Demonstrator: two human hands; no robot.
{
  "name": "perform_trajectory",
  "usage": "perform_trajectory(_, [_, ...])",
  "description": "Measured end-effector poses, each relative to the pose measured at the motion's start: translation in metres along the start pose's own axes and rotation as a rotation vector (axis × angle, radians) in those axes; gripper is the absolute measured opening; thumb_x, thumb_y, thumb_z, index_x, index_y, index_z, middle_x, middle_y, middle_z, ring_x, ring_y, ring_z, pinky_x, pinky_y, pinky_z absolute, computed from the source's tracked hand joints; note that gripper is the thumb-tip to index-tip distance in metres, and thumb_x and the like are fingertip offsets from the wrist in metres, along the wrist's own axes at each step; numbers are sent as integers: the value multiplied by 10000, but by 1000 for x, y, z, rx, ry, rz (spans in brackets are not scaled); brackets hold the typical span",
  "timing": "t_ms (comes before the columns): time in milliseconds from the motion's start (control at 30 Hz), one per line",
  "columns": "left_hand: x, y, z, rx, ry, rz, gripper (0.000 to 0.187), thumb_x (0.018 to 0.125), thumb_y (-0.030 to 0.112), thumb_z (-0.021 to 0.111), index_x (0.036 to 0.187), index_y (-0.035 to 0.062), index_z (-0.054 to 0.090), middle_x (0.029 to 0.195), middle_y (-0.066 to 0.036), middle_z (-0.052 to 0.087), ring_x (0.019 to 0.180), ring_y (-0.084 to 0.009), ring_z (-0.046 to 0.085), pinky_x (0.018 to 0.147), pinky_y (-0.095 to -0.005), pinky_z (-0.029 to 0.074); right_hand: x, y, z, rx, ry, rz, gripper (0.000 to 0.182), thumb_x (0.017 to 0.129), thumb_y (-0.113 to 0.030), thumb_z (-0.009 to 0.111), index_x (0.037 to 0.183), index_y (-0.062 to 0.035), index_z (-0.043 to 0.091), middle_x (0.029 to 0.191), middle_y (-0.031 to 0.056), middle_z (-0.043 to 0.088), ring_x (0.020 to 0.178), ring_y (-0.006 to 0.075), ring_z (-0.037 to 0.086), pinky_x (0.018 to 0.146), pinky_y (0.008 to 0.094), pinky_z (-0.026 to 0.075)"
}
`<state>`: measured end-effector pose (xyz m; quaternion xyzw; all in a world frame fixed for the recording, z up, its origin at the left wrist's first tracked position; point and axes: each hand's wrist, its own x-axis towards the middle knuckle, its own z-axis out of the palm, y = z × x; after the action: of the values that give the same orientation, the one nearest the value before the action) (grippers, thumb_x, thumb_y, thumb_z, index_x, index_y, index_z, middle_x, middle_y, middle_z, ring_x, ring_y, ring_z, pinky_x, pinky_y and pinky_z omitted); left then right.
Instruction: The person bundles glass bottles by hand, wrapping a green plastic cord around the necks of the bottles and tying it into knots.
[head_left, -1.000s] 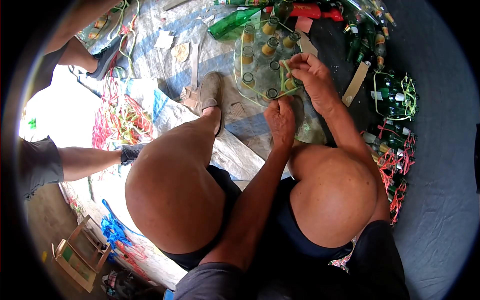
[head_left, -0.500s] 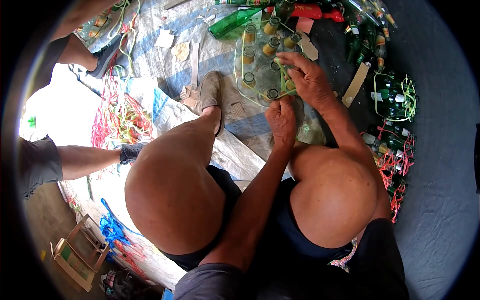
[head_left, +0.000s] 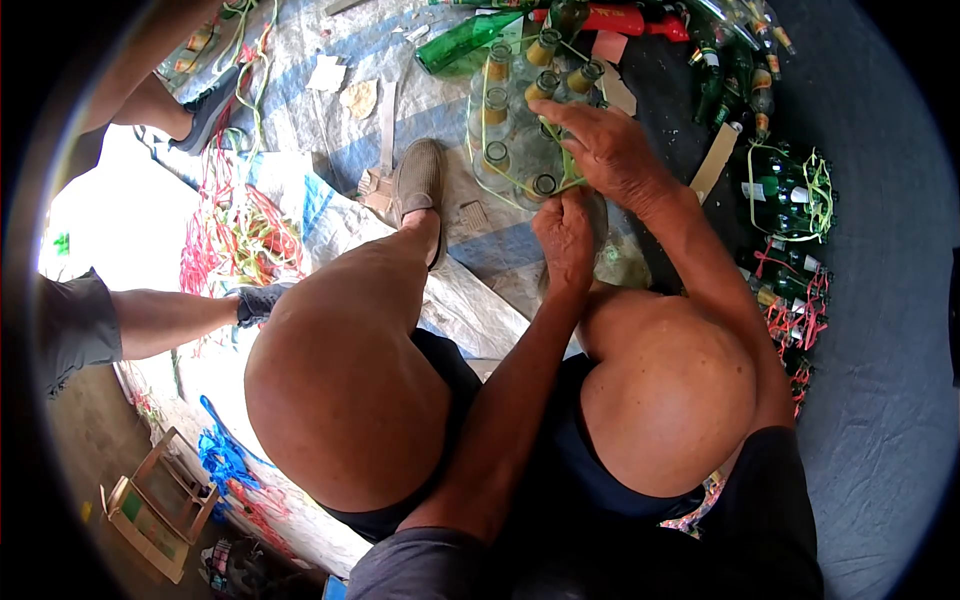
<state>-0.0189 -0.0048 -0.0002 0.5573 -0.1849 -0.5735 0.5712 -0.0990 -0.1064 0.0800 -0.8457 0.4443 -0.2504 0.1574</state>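
A cluster of upright clear glass bottles (head_left: 497, 105), several with gold neck labels, stands on the ground sheet in front of me. Yellow-green plastic string (head_left: 508, 181) loops around the group. My left hand (head_left: 568, 235) is closed at the near side of the cluster, pinching the string beside the nearest bottle neck (head_left: 543, 186). Over the right side of the bottles, my right hand (head_left: 612, 150) has its index finger extended across the necks. String runs into its bent lower fingers, which partly hide some bottles.
A green bottle (head_left: 465, 42) lies beyond the cluster. Tied bundles of green bottles (head_left: 785, 195) are at the right. Tangled red and yellow string (head_left: 245, 235) covers the left of the sheet, near another person's legs (head_left: 175, 325). A wooden frame (head_left: 160, 505) stands lower left.
My right hand has shifted slightly left, its index finger now reaching farther over the bottle necks. My left hand keeps its grip in nearly the same place.
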Motion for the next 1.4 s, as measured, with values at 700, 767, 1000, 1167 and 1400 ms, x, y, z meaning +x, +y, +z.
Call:
perform_trajectory(700, [3, -6, -1, -37, -30, -55, 288, 1037, 253, 633, 938, 11, 754, 774, 38, 621, 693, -49, 505, 609, -236, 375, 8, 7, -3, 116, -72, 32, 572, 834, 64, 698, 1347, -182, 640, 1236, 117, 694, 1096, 349, 696, 896, 387, 597])
perform_trajectory(767, [2, -3, 1, -32, -28, -75, 283, 1035, 250, 632, 936, 14, 754, 771, 37, 620, 693, -51, 505, 609, -237, 374, 9, 6, -4, 91, -76, 25, 578, 825, 60, 714, 1345, -180, 640, 1236, 112, 694, 1083, 346, 700, 886, 387, 601])
perform_trajectory(1000, [1, 4, 5, -89, -36, -82, 293, 1030, 249, 616, 923, 10, 746, 752, 40, 598, 677, -54, 489, 600, -244, 372, 11, 1, -3, -23, -104, -7, 525, 804, 41, 737, 1298, -118, 657, 1203, 93, 697, 1038, 338, 706, 844, 377, 608])
perform_trajectory(1167, [4, 3, 5, -29, -56, -106, 313, 1023, 275, 605, 942, 10, 751, 721, 37, 583, 605, -64, 472, 536, -259, 363, 16, 6, -3, -55, -133, -106, 449, 816, 13, 721, 1256, -60, 676, 1183, 120, 676, 1006, 367, 695, 844, 417, 593])
perform_trajectory(1400, [4, 6, 7, -7, -49, -111, 333, 1029, 307, 612, 932, 20, 749, 710, 35, 579, 574, -65, 462, 507, -258, 348, 23, 10, 0, -68, -134, -178, 418, 786, 22, 747, 1195, -51, 698, 1152, 100, 680, 1019, 340, 696, 870, 419, 585])
